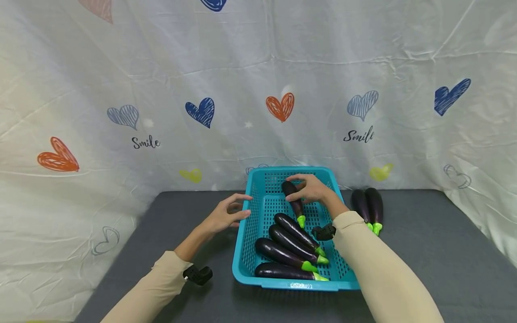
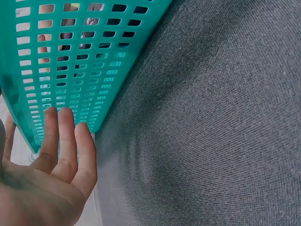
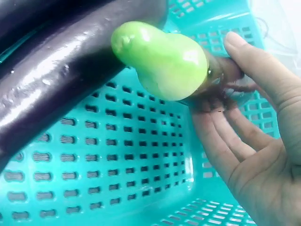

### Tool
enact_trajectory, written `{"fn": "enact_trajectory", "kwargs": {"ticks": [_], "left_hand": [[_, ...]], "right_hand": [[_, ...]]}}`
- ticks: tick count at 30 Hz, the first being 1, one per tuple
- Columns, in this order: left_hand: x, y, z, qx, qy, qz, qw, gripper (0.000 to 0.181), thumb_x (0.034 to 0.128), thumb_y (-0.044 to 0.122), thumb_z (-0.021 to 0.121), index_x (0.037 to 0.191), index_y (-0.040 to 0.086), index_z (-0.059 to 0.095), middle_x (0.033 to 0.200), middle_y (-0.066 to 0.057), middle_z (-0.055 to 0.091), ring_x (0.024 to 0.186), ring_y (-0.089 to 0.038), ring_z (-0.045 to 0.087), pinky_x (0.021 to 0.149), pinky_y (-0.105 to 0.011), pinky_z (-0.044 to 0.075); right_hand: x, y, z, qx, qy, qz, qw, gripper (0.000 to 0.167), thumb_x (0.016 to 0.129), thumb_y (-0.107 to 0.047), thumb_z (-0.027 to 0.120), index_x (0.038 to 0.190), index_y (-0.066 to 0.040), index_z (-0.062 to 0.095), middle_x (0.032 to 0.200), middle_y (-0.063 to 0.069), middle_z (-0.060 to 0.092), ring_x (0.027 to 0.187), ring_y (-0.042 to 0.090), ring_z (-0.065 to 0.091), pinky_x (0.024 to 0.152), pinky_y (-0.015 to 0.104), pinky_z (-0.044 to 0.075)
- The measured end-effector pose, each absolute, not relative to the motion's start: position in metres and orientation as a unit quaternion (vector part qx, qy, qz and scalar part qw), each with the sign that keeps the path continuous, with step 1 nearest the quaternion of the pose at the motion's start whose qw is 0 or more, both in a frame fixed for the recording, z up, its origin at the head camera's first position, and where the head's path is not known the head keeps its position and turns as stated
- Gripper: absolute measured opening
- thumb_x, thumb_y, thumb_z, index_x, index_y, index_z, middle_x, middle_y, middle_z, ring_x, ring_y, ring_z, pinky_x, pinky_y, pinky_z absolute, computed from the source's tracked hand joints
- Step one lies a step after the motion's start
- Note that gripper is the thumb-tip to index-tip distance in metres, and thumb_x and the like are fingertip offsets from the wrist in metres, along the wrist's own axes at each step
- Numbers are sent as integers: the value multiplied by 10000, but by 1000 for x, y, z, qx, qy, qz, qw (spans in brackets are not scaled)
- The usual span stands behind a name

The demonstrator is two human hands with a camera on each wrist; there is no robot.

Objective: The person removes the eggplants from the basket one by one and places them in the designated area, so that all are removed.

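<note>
In the head view a blue-green plastic basket [image 1: 239,251] holds several dark purple eggplants [image 1: 282,254] with green caps. My right hand [image 1: 310,188] is inside its far part, thumb and fingers round one eggplant [image 1: 298,207] whose green cap points toward me. The right wrist view shows that green cap [image 3: 164,61] close up, with the hand [image 3: 254,155] around the body behind it. My left hand [image 1: 228,214] is at the basket's left rim, fingers spread; the left wrist view has the hand [image 2: 51,179] with its fingers extended beside the perforated wall [image 2: 80,61].
Two more eggplants [image 1: 374,206] lie side by side on the dark grey table [image 1: 412,251], right of the basket, partly behind my right forearm. A white curtain [image 1: 238,58] printed with hearts hangs behind the table.
</note>
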State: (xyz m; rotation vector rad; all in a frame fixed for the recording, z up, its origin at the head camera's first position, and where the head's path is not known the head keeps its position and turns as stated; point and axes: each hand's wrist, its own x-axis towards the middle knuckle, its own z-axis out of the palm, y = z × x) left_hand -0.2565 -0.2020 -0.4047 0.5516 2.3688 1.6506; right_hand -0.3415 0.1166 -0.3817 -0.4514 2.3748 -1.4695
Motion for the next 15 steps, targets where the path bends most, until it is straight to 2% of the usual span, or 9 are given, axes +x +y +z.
{"fn": "enact_trajectory", "kwargs": {"ticks": [7, 15], "left_hand": [[-257, -202, -406, 182, 804, 557, 102, 470, 1014, 268, 682, 1458, 226, 534, 1461, -171, 475, 1282, -338, 517, 913, -523, 536], [-257, -202, -405, 177, 808, 552, 100, 468, 1009, 286, 687, 1452, 249, 540, 1466, -152, 476, 1281, -321, 521, 917, -522, 533]], "right_hand": [[-343, 120, -372, -147, 813, -537, 171, 734, 921, -145, 795, 1554, -118, 424, 1447, 319, 425, 1160, 479, 571, 777, 528, 586], [-342, 123, -356, -167, 797, -549, 188, 740, 942, -129, 769, 1572, -120, 379, 1445, 321, 394, 1109, 474, 601, 819, 580, 562]]}}
